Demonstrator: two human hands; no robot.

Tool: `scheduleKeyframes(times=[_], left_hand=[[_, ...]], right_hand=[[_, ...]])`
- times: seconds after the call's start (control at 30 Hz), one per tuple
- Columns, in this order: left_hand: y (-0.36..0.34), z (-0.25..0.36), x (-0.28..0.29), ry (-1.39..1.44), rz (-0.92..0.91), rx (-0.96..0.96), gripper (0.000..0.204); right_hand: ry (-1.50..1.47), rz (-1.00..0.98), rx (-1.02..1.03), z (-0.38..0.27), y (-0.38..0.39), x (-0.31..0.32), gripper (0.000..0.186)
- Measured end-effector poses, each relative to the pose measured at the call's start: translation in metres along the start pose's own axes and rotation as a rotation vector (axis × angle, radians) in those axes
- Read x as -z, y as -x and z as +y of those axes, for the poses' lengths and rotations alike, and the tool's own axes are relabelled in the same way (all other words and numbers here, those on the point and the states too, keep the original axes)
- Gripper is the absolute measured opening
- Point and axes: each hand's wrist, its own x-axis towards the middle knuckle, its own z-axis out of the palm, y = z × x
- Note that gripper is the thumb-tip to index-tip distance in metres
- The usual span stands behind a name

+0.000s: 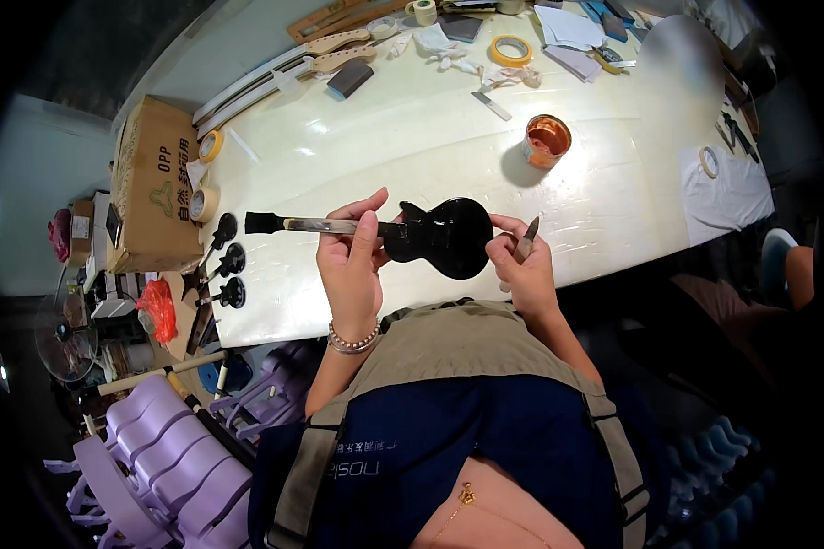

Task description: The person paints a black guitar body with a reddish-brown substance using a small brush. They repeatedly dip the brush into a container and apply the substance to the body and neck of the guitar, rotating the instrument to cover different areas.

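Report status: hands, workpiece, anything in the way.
Left fingers on black guitar, at the neck. Right fingers gripping slim tool. Guitar crosswise, headstock leftward. Orange-stained can beyond, apart from hands.

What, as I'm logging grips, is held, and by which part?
The left hand holds the guitar by its neck; the right hand grips a pointed tool around its middle and, seemingly, the guitar's rounded end.

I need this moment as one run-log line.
left fingers: holding black guitar at neck | right fingers: holding pointed tool | open can: on table

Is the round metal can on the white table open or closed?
Open: the round metal can is uncovered at the top, showing its reddish-orange inside.
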Motion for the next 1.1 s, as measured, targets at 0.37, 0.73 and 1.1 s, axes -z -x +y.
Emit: scheduleKeyframes(times=[0.37,0.73,1.1], left_hand=[[0.002,0.002,0.000,-0.174,-0.157,0.118,0.032],[-0.016,-0.016,0.023,-0.108,-0.104,0.268,0.040],[-0.038,-0.046,0.032,-0.089,0.055,0.282,0.026]], right_hand=[[-0.023,-0.055,-0.011,0.007,0.005,-0.015,0.038],[0.269,-0.010,0.008,0.009,-0.023,-0.001,0.035],[1.780,0.309,0.241,-0.048,-0.161,0.118,0.008]])
